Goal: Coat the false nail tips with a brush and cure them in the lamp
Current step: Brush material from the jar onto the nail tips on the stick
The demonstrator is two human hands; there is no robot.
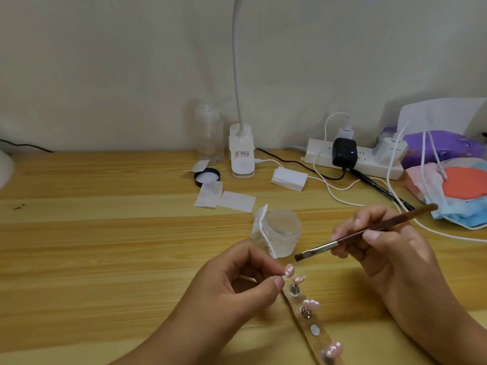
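My left hand (237, 280) pinches a small stand that carries a pink false nail tip (289, 270) with white marks. My right hand (382, 248) grips a brown brush (369, 231) like a pen, its flat bristles hovering just above and to the right of that tip. A holder strip (309, 322) lies on the table below, with several more pink tips on metal pegs. An open frosted jar (282, 233) stands just behind the hands, a white wipe draped on its left side. At the back left edge, a white lamp (5, 167) is barely in view.
A clip desk light (242, 154) stands at the back with a clear bottle (209, 133) beside it. A black jar lid (207, 176), loose white wipes (224, 197) and a wipe stack (289, 178) lie mid-table. A power strip (355, 159), cables and face masks (456, 188) crowd the right.
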